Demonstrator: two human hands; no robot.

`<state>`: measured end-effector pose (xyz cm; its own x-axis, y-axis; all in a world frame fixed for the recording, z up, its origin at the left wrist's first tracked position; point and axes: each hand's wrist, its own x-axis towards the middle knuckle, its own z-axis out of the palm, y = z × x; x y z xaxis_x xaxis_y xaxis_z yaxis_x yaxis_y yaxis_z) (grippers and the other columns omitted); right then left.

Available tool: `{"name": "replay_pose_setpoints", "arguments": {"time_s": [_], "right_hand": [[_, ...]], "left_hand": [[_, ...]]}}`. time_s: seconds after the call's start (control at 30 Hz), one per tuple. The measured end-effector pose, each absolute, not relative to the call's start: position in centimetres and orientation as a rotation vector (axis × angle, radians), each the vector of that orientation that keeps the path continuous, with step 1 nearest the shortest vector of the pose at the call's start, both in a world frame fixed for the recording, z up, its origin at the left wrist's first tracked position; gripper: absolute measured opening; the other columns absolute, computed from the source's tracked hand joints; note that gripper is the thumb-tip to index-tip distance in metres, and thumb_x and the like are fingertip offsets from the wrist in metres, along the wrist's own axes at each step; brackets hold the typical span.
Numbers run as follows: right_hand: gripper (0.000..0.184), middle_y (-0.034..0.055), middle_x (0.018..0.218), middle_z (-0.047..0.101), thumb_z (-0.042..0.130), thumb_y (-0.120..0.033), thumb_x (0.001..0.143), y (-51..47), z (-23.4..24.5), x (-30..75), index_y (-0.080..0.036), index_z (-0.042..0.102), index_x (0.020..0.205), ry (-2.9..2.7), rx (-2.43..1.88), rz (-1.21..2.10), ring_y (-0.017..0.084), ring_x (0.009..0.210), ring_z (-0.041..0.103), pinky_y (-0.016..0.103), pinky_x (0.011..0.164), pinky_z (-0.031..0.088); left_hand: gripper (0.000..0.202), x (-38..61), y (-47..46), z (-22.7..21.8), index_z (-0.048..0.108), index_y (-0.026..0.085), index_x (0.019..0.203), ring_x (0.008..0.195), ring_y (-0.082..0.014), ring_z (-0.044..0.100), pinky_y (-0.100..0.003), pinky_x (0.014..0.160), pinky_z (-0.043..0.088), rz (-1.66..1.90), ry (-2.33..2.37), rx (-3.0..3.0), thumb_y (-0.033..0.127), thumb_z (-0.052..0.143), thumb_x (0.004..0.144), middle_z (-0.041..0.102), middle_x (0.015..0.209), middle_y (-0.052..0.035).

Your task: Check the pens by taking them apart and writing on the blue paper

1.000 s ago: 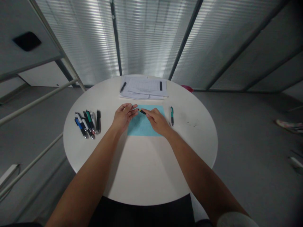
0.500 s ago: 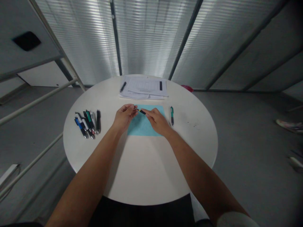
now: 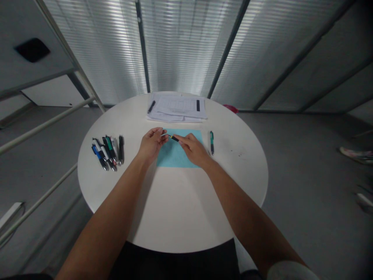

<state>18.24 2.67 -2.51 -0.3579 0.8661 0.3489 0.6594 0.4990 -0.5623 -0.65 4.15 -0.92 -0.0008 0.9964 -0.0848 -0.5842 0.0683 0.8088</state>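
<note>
Both hands pinch a slim pen [image 3: 174, 138] between them, and neither has let go. The right hand [image 3: 194, 149] has its fingertips closed on the dark barrel, while the left hand [image 3: 151, 146] closes on a thin pale end, though that contact is too small to read with certainty.

Frosted blinds [image 3: 186, 46] fill the far side of the room, beyond a round white table [image 3: 227, 186]. On the tabletop, stacked printed papers [image 3: 177, 109] sit at 12 o'clock with a black pen [image 3: 151, 107] on them, and a red object [image 3: 231, 108] shows past the rim near 1 o'clock. A tight row of pens [image 3: 107, 151] lies at 9 o'clock. A pale blue sheet [image 3: 171, 157] lies mid-table, with a lone teal pen [image 3: 211, 142] just beyond its 3 o'clock edge.

The slim pen is held over the top of that sheet. It looks light and stiff, with smooth plastic that could slip, so the barrel seems the best place to hold it; the thin end looks more fragile. Its long axis runs nearly level from 9 to 3 o'clock, with the yellow-marked dark end toward the right hand.
</note>
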Motion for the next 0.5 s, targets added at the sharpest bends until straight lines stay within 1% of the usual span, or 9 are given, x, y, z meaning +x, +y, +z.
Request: {"name": "replay_pose_setpoints", "arguments": {"time_s": [0.13,0.23,0.33,0.5], "right_hand": [[0.041,0.0039,0.092,0.049,0.037,-0.033,0.099,2.67,-2.55,18.26,-0.033,0.051,0.137,-2.144,-1.253,0.439,0.016,0.08,0.053,0.032,0.079,0.047],[0.041,0.0039,0.092,0.049,0.038,-0.033,0.098,2.74,-2.63,18.29,-0.033,0.051,0.137,-2.144,-1.251,0.438,0.016,0.08,0.053,0.032,0.079,0.047],[0.041,0.0039,0.092,0.049,0.038,-0.033,0.098,2.78,-2.64,18.31,-0.033,0.051,0.137,-2.147,-1.243,0.445,0.015,0.079,0.053,0.032,0.079,0.047],[0.041,0.0038,0.091,0.049,0.038,-0.034,0.098,2.69,-2.5,18.29,-0.034,0.052,0.137,-2.14,-1.248,0.45,0.016,0.079,0.054,0.032,0.079,0.048]], "left_hand": [[0.018,-0.71,4.46,-1.29,0.058,0.016,0.085,0.066,-0.0098,0.063,-0.028,0.071,0.052,1.435,0.818,0.663,0.022,0.072,0.077,0.067,0.082,-0.0039],[0.014,-0.71,4.6,-1.45,0.058,0.015,0.086,0.065,-0.0091,0.063,-0.026,0.069,0.052,1.458,0.841,0.646,0.019,0.069,0.079,0.068,0.082,-0.0049],[0.011,-0.69,4.6,-1.37,0.058,0.014,0.086,0.064,-0.0092,0.063,-0.027,0.069,0.052,1.468,0.873,0.619,0.015,0.067,0.08,0.068,0.082,-0.0056],[0.02,-0.65,4.63,-1.2,0.058,0.014,0.089,0.067,-0.0098,0.063,-0.029,0.073,0.053,1.469,0.897,0.604,0.008,0.069,0.075,0.068,0.085,-0.007]]}}
